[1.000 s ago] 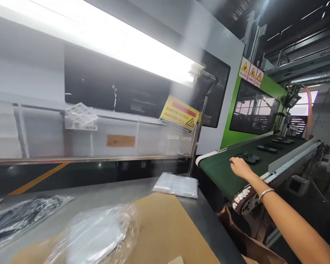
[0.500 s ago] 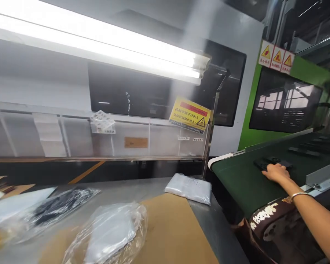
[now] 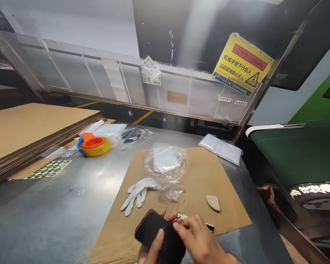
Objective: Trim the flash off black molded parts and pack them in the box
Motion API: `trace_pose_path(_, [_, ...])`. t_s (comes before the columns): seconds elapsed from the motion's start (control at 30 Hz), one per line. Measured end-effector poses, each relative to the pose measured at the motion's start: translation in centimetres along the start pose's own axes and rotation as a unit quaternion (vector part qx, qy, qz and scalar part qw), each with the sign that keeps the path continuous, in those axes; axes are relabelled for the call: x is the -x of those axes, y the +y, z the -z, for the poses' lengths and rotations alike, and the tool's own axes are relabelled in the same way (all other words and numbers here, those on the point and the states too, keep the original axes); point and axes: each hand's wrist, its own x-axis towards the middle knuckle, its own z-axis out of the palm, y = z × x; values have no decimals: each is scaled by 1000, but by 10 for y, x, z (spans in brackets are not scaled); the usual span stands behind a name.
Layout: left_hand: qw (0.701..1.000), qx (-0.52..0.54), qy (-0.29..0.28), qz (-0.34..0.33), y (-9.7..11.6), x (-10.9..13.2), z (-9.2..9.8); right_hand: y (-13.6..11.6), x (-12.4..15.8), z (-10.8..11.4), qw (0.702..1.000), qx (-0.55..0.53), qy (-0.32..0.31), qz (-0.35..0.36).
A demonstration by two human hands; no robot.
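A black plastic part (image 3: 161, 234) is tilted over the near edge of a cardboard sheet (image 3: 200, 172). My left hand (image 3: 154, 249) is wrapped round it, thumb on top. My right hand (image 3: 199, 238) touches the part's right side with bent fingers; whether it pinches something small there is hidden. Behind the right hand lies a thin tool (image 3: 209, 227), partly covered. A white glove (image 3: 140, 192) lies on the cardboard, left of a crumpled clear plastic bag (image 3: 167, 159) with white material inside. A beige wedge-shaped piece (image 3: 213, 202) rests at the right.
On the metal table (image 3: 68, 205), a tape roll (image 3: 96, 145), a sticker sheet (image 3: 48, 169) and stacked cardboard (image 3: 38, 128) are at the left. A white packet (image 3: 221, 148) lies at the back right. A green conveyor (image 3: 297, 154) is beyond the right table edge.
The view has swung left and down to the table. My right hand has left the black parts on the conveyor. Both hands are now at a black part over the cardboard.
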Motion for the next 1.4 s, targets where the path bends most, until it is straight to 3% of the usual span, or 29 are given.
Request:
trace_pose_path(0.07, [997, -40, 59, -18, 10, 1, 15, 26, 12, -8, 991, -1, -44, -125])
trace_pose_path(0.1, [994, -75, 64, -38, 15, 2, 23, 45, 19, -8, 975, 46, -47, -213])
trace_pose_path(0.13, [991, -111, 56, -59, 19, 3, 31, 65, 26, -7, 964, 66, -48, -255])
trace_pose_path(0.23, [974, -204, -5, -96, 23, 9, 49, 115, 45, -7, 950, 60, -84, -294])
trace_pose_path(0.33, [955, -272, -67, -99, 19, 10, 60, 129, 54, -10, 947, 38, -109, -301])
trace_pose_path(0.4, [931, -326, -110, -120, 16, 9, 63, 111, 50, -5, 946, 26, -113, -302])
trace_pose_path(0.5, [880, -415, -159, -168, 17, 8, 60, 52, 29, 8, 961, -40, -105, -254])
trace_pose_path(0.57, [850, -463, -182, -172, 19, 9, 56, 7, 9, 15, 977, -163, -70, -121])
trace_pose_path(0.63, [827, -500, -195, -168, 22, 12, 52, -26, -10, 17, 977, -211, -40, 1])
trace_pose_path(0.73, [817, -514, -198, -171, 25, 17, 55, -43, -21, 11, 977, -205, -37, 38])
trace_pose_path(0.87, [832, -496, -201, -148, 29, 22, 59, -37, -9, 5, 977, -212, -29, -1])
trace_pose_path(0.97, [861, -454, -207, -100, 29, 22, 55, -40, -4, 5, 974, -223, -38, 18])
trace_pose_path(1.03, [897, -373, -234, -50, 27, 22, 52, -46, -4, 4, 971, -236, -30, 13])
trace_pose_path(1.13, [947, -188, -256, 44, 23, 23, 54, -52, -2, -5, 956, -285, 31, -61])
trace_pose_path(1.27, [976, 28, -172, 128, 17, 23, 60, -67, 18, -35, 928, -328, 104, -146])
trace_pose_path(1.33, [974, 95, -140, 153, 16, 20, 62, -80, 34, -51, 923, -318, 123, -175])
trace_pose_path(1.4, [961, 143, -123, 201, 18, 15, 64, -94, 49, -62, 914, -316, 101, -234])
